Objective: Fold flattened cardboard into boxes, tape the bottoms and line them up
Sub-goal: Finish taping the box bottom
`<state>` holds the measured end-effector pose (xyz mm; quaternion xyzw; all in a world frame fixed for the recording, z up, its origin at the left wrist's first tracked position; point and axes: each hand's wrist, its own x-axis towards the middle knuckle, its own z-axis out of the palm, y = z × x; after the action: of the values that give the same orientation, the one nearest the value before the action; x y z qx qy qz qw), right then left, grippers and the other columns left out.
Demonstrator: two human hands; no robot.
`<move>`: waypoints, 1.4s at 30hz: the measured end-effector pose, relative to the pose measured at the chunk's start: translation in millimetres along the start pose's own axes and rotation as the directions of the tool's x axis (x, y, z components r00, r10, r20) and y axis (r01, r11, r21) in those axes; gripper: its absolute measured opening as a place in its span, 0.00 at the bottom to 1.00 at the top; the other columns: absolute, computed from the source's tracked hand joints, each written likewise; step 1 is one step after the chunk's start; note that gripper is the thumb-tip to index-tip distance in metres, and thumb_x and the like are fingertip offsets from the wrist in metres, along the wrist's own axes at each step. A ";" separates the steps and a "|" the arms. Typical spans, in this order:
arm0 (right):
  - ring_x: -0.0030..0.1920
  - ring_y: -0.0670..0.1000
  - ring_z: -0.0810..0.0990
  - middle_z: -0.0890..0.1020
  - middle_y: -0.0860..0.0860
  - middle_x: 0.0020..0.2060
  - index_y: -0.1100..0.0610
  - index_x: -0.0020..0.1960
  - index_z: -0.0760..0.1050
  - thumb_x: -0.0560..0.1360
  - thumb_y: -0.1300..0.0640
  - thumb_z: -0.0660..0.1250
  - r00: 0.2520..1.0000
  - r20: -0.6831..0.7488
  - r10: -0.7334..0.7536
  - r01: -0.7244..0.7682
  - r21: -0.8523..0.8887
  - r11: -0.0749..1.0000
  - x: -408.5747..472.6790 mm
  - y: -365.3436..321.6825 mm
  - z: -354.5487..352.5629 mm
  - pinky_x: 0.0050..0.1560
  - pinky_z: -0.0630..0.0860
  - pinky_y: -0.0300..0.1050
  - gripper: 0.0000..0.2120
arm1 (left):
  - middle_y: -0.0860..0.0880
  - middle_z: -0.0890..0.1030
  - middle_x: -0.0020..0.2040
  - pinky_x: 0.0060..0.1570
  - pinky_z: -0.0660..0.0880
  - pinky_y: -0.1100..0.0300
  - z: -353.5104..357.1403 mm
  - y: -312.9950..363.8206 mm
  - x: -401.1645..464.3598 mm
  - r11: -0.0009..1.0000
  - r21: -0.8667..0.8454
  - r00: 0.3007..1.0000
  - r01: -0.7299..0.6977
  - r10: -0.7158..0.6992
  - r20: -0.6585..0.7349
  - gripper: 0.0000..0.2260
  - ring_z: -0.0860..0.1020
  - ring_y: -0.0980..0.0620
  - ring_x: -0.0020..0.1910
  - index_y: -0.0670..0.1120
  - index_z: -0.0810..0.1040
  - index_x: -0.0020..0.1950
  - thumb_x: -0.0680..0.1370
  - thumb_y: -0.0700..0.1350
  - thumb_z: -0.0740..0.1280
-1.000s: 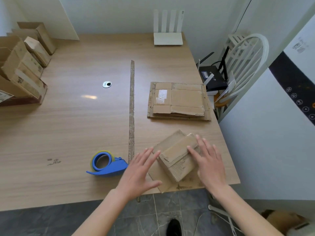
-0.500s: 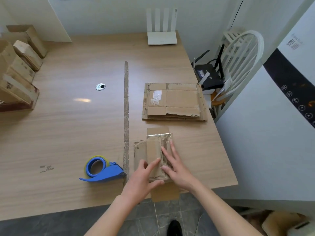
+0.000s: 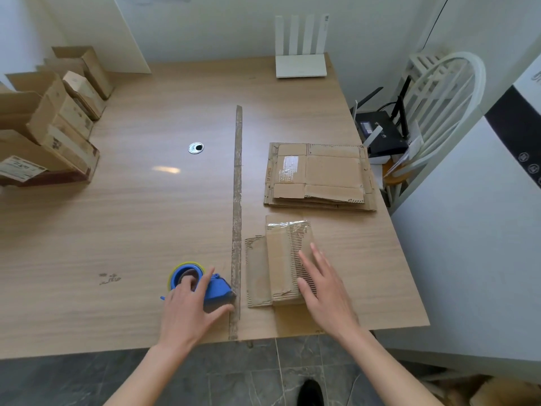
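A small cardboard box (image 3: 278,259) lies with its flaps folded shut near the table's front right edge, shiny tape at its far end. My right hand (image 3: 325,288) rests flat on its right side, fingers spread. My left hand (image 3: 187,312) lies over the blue tape dispenser (image 3: 216,288) just left of the box, fingers over the roll and thumb against its right end. A stack of flattened cardboard (image 3: 322,174) sits behind the box. Several folded boxes (image 3: 58,127) stand in a row at the far left.
A rough seam strip (image 3: 237,200) runs front to back down the wooden table (image 3: 146,215), between dispenser and box. A white router (image 3: 301,65) stands at the back edge. A white chair (image 3: 439,92) and a black router (image 3: 380,130) are off the right edge.
My left hand left the box and moved left onto the tape dispenser. My right hand shifted to the box's right side. The box turned square to the table edge a second ago.
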<state>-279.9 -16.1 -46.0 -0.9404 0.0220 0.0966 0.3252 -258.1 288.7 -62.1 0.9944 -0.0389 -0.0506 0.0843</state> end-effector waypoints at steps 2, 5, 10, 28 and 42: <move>0.80 0.38 0.38 0.38 0.37 0.81 0.40 0.82 0.46 0.86 0.46 0.56 1.000 -0.005 -0.008 0.008 -0.013 1.000 -0.6 -4.2 0.7 0.81 0.46 0.47 0.30 | 0.52 0.74 0.39 0.43 0.73 0.53 6.1 -9.8 0.7 0.998 0.054 0.998 -0.044 0.041 0.053 0.39 0.76 0.48 0.38 0.57 0.68 0.76 0.67 0.66 0.75; 0.81 0.39 0.42 0.43 0.37 0.82 0.43 0.83 0.50 0.85 0.48 0.59 0.997 -0.060 -0.056 0.055 -0.020 0.998 0.1 -15.0 2.2 0.80 0.48 0.44 0.30 | 0.52 0.77 0.38 0.41 0.71 0.54 -1.3 -12.2 9.2 0.996 -0.011 0.996 -0.086 0.087 0.008 0.29 0.78 0.47 0.38 0.53 0.73 0.72 0.74 0.65 0.64; 0.75 0.34 0.62 0.65 0.35 0.76 0.43 0.79 0.64 0.84 0.52 0.62 0.985 0.054 -0.163 0.134 0.350 0.927 7.4 -57.1 -4.1 0.78 0.64 0.45 0.25 | 0.57 0.78 0.52 0.44 0.73 0.57 -41.1 3.9 6.5 0.930 -0.267 0.967 -0.253 0.253 -0.033 0.27 0.76 0.53 0.48 0.60 0.67 0.74 0.75 0.65 0.62; 0.45 0.46 0.86 0.88 0.46 0.41 0.51 0.49 0.87 0.75 0.59 0.76 1.000 0.010 0.013 -0.017 0.647 0.762 20.6 -82.6 -16.8 0.52 0.83 0.44 0.05 | 0.60 0.81 0.56 0.49 0.72 0.65 -79.2 23.5 9.6 0.821 -0.244 0.857 -0.516 0.492 -0.156 0.29 0.78 0.57 0.51 0.63 0.69 0.72 0.72 0.64 0.69; 0.37 0.47 0.87 0.88 0.49 0.40 0.51 0.44 0.86 0.75 0.61 0.77 0.894 -0.065 0.442 -0.336 0.555 0.761 -18.8 18.1 -53.5 0.40 0.83 0.38 0.05 | 0.64 0.78 0.45 0.32 0.64 0.69 -69.9 31.1 29.8 0.931 -0.123 0.921 -0.345 0.361 0.149 0.34 0.74 0.63 0.34 0.67 0.71 0.68 0.67 0.79 0.48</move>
<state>-291.3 -63.7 -12.2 -0.7928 0.2746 0.0609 0.5407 -223.2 267.0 8.9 0.9581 -0.2221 -0.1203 0.1354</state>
